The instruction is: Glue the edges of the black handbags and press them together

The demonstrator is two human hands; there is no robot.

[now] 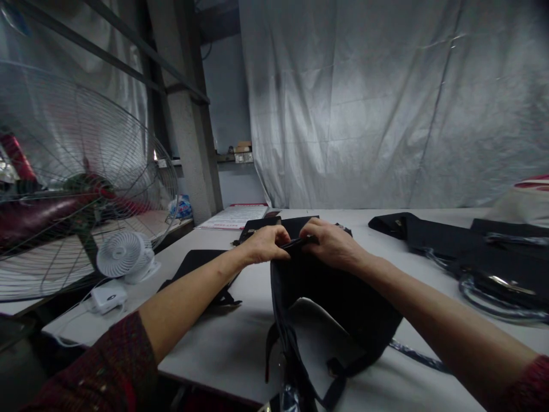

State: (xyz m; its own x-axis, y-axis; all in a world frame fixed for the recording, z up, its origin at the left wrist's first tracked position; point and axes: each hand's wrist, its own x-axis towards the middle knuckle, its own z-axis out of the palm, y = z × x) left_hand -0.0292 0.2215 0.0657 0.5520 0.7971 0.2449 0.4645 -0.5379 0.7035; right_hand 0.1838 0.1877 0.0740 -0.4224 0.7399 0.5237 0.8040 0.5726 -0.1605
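A black, unfinished-looking bag piece (pixel 343 292) stands on the white table in front of me, curved into an open loop with straps and plastic-wrapped parts at its near end. My left hand (pixel 269 243) pinches its upper far edge. Close beside it, my right hand (pixel 331 243) is closed on the same edge, fingers curled. A short dark strip of the edge shows between the two hands. What lies under the fingertips is hidden. Behind my hands lie more black pieces (pixel 257 226) with small metal fittings.
On the right lie several black bag parts (pixel 446 243) with plastic-wrapped handles (pixel 493 303). Another black piece (pixel 201 263) sits left, under my forearm. A small white fan (pixel 124 254), a white box (pixel 108 296) with cables and a large caged fan (pixel 86 189) stand left. Printed sheets (pixel 231 216) lie at the back.
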